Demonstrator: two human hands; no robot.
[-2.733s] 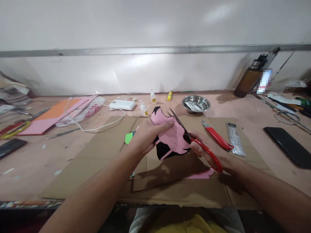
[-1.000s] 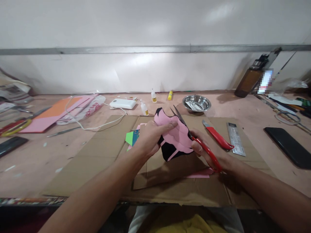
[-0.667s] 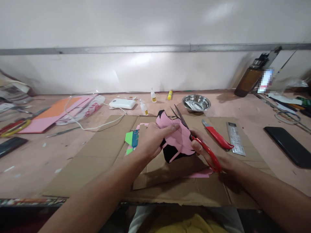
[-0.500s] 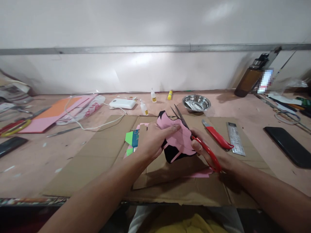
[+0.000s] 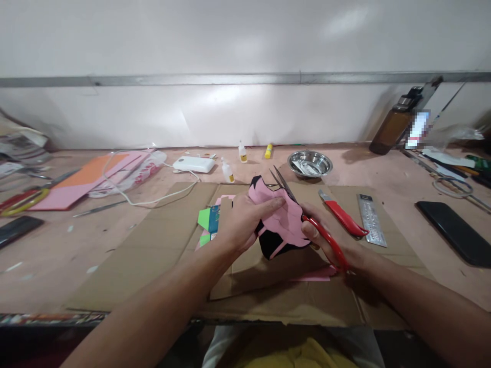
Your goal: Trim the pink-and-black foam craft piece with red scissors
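My left hand (image 5: pixel 245 217) is closed on a pink and black cut-out piece (image 5: pixel 286 217), its thumb pressed on the pink face. Whether the piece is paper or foam I cannot tell. My right hand (image 5: pixel 316 225) grips scissors (image 5: pixel 330 237) by their red handles. The dark blades are slightly apart, pointing up and away along the far right edge of the piece. Fingers of my right hand also lie against that edge. Beneath both hands lies a brown cardboard sheet (image 5: pixel 146 266), with a pink scrap (image 5: pixel 314 276) under the piece.
Right of my hands lie a red-handled cutter (image 5: pixel 343 214), a steel ruler (image 5: pixel 372 220) and a black phone (image 5: pixel 454 232). Behind stand a metal bowl (image 5: pixel 310 163), two small glue bottles (image 5: pixel 227 171) and a yellow glue stick (image 5: pixel 268 151). A white power bank (image 5: pixel 194 164) trails a cable at left.
Almost nothing differs. My hands, the scissors and the pink and black piece keep nearly the same place; the view has shifted very slightly.
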